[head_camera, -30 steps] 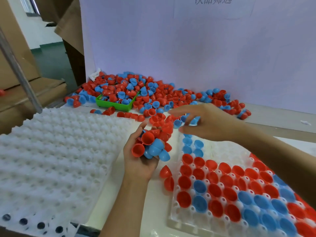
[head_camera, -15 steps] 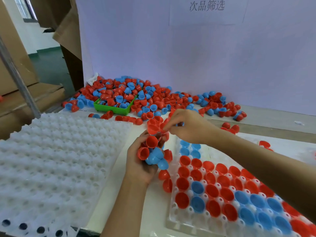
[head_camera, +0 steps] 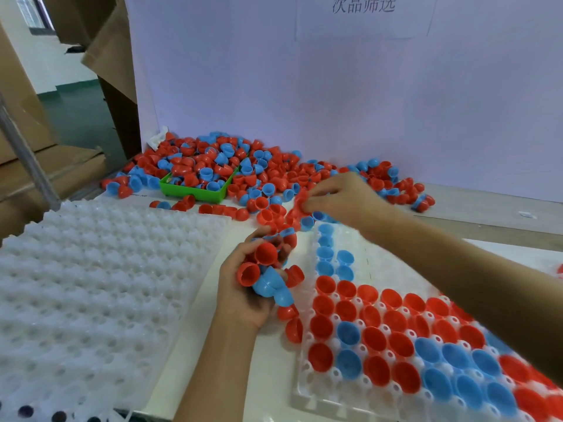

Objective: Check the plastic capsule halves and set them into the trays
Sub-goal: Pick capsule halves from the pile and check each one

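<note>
My left hand point(head_camera: 243, 293) is cupped palm-up between two trays and holds a bunch of red and blue capsule halves point(head_camera: 266, 269). My right hand point(head_camera: 344, 199) reaches over the far end of the right tray and pinches a red half point(head_camera: 300, 202) at the edge of the loose pile point(head_camera: 231, 169). The clear right tray point(head_camera: 304, 388) carries rows of red and blue halves set open side up. The white left tray point(head_camera: 91, 284) has nothing in its pockets. Two red halves point(head_camera: 292, 322) lie on the table beside the right tray.
A green bin point(head_camera: 198, 193) with halves in it sits inside the pile at the back. A white board point(head_camera: 335, 86) with printed characters stands behind the pile. Cardboard boxes point(head_camera: 24, 117) and a metal post point(head_camera: 27, 159) stand at the left.
My right hand has moved from above my left hand back toward the pile and now pinches a red half there. My left hand keeps its handful, slightly lower in view.
</note>
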